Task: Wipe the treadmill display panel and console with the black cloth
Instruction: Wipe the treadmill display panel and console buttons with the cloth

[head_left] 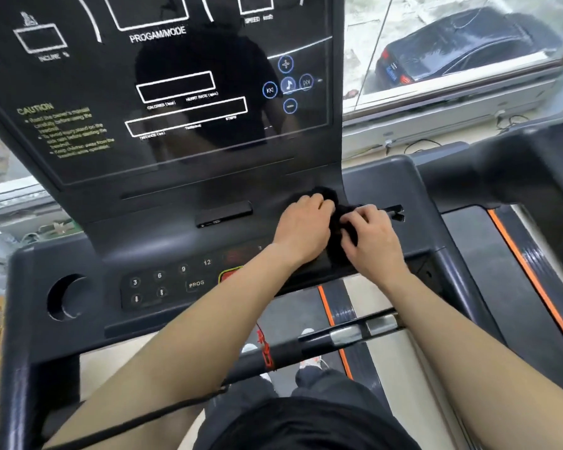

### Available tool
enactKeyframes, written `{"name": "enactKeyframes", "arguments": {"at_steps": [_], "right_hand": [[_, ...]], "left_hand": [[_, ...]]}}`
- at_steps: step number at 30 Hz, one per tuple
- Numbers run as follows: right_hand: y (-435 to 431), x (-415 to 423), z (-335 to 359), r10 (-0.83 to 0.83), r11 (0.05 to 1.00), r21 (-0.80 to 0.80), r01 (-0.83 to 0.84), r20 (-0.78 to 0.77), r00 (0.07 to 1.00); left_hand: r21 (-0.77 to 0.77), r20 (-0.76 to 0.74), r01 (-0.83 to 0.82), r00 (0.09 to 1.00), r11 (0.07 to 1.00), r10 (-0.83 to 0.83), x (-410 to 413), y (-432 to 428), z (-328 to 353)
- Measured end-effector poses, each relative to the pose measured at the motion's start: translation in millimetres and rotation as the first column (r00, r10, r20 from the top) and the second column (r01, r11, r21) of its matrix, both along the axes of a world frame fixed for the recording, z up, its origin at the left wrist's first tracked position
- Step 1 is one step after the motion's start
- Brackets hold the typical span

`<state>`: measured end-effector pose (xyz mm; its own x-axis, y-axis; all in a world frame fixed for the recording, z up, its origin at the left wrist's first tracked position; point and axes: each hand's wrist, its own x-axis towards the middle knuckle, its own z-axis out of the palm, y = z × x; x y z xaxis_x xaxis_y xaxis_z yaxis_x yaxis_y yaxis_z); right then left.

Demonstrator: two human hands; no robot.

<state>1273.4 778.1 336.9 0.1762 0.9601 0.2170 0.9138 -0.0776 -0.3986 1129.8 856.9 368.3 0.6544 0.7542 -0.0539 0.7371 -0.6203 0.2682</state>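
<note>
At three o'clock on the treadmill console [387,177], left hand [301,227] and right hand [369,237] pinch the bunched black cloth [337,219], evidently soft, light, best gripped wadded.

Out the window, way up and right of the fingers, there's a dark wet sedan [462,47] parked on pale pavement. Thin black cables [420,145] trail along the grey window sill [452,123], above the fingers. Down below them you can see white sneakers [307,332] and an orange-edged black treadmill belt [338,306], plus a coiled red cord [267,352].
</note>
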Motion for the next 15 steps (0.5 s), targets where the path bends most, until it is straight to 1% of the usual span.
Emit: {"name": "enactKeyframes", "arguments": {"at_steps": [1,3,5,7,9,10,12,13,15], "right_hand": [[-4.1,-0.5,-0.1,-0.017,1.0,-0.002,0.017,0.009,1.0],[-17.7,-10.9,-1.8,0.025,1.0,0.016,-0.026,0.058,0.998],[-34.5,-30.0,-6.4,0.132,0.991,0.029,-0.134,0.062,0.989],[-42.8,-50.6,-11.3,0.269,0.962,0.03,-0.271,0.045,0.962],[-29.4,-65.5,-12.7,0.371,0.928,0.04,-0.372,0.023,0.928],[-16.7,-71.7,-11.9,0.387,0.921,0.053,-0.387,0.001,0.922],[8.7,-88.5,-10.4,0.386,0.921,0.067,-0.383,-0.045,0.921],[17.4,-98.5,-9.4,0.378,0.925,0.057,-0.375,-0.055,0.924],[24.3,-128.0,-10.0,0.418,0.909,0.018,-0.417,-0.064,0.906]], "left_hand": [[-0.019,-0.002,-0.009,1.0,1.0,0.009,6.8,-4.0,1.8],[-0.064,-0.054,0.015,0.998,0.998,-0.018,5.1,-12.9,8.2],[-0.104,-0.155,0.073,0.984,0.992,-0.089,-13.0,-21.2,13.2],[-0.134,-0.258,0.06,0.962,0.989,-0.093,-38.4,-25.9,15.5],[-0.084,-0.322,-0.039,0.947,0.996,0.01,-61.7,-23.4,15.7],[-0.038,-0.331,-0.105,0.939,0.994,0.087,-71.3,-20.3,15.7],[0.032,-0.307,-0.238,0.922,0.971,0.236,-91.6,-20.3,14.0],[0.044,-0.283,-0.296,0.912,0.954,0.297,-100.7,-22.0,12.5],[0.052,-0.25,-0.399,0.882,0.915,0.399,-126.7,-31.2,8.2]]}}
